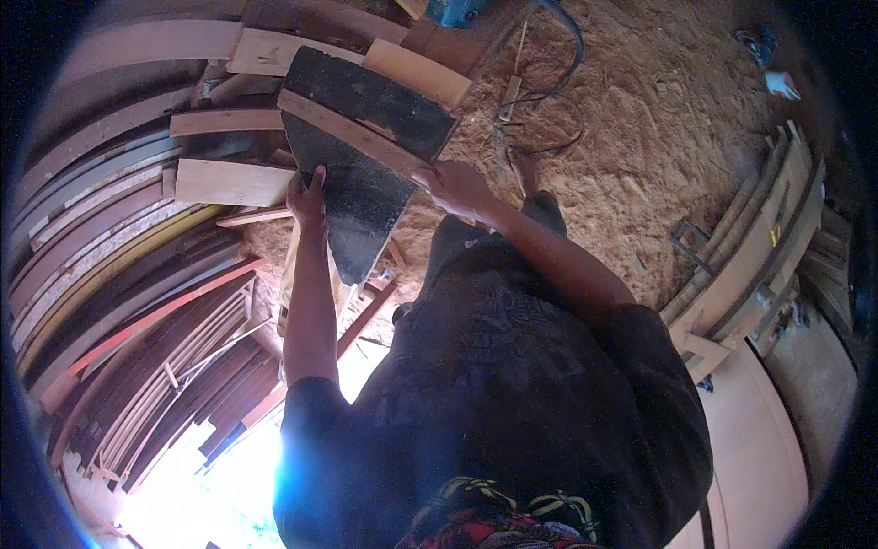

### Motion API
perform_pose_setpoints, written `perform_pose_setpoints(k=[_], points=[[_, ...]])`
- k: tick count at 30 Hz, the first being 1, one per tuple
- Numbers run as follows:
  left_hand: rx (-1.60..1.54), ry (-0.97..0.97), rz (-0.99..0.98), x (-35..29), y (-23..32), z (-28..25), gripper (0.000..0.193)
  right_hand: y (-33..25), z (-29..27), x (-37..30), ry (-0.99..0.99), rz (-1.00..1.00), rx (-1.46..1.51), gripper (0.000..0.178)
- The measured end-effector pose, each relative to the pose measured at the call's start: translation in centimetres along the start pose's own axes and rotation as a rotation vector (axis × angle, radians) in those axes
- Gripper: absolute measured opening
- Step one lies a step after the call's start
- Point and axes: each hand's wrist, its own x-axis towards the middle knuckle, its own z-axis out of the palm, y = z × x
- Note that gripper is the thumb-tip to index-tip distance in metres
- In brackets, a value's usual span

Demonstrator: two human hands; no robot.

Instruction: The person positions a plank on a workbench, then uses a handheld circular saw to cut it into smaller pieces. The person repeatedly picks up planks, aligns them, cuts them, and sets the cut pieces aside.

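Observation:
A dark, flat board (361, 197) with an angular outline lies in front of me, tilted and narrowing toward my body. Across its upper part runs a narrow brown wooden strip (352, 133), slanting down from left to right. My left hand (308, 195) is closed on the board's left edge, thumb up along it; its other fingers are partly hidden. At the strip's lower right end, my right hand (455, 189) grips the wood, with fingertips over the end. Whether those fingers also touch the board cannot be made out.
Long planks (119, 197) are stacked along the left. A pale wood piece (233, 181) sits beside my left hand. Sawdust (640, 119) covers the floor, where a dark cable (578, 55) loops from a blue power tool (455, 11). Curved wooden pieces (745, 242) stand at right.

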Motion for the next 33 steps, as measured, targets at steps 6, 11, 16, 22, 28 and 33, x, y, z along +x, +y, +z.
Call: perform_pose_setpoints(k=[6,11,16,22,28,33], points=[[0.095,-0.052,0.042,-0.3,1.7,0.2,0.046,-0.7,-0.9,-0.2,-0.033,0.089,0.041,0.057],[-0.030,-0.146,0.035,0.7,-0.6,0.2,0.044,-0.2,-0.4,0.5,-0.085,0.155,-0.021,0.064],[0.087,-0.125,0.050,1.0,-1.5,-0.4,0.048,2.4,2.1,1.3,0.015,-0.051,-0.066,0.059],[0.014,-0.087,0.069,-0.2,0.0,0.0,0.037,0.5,0.4,0.2,0.040,-0.042,-0.030,0.052],[0.003,-0.017,0.140,-0.7,-0.7,0.7,0.044,2.8,2.3,0.5,0.153,-0.251,-0.113,0.053],[0.135,0.049,0.088,-1.0,-1.4,0.9,0.052,0.5,-0.1,-0.6,0.038,-0.048,0.019,0.053]])
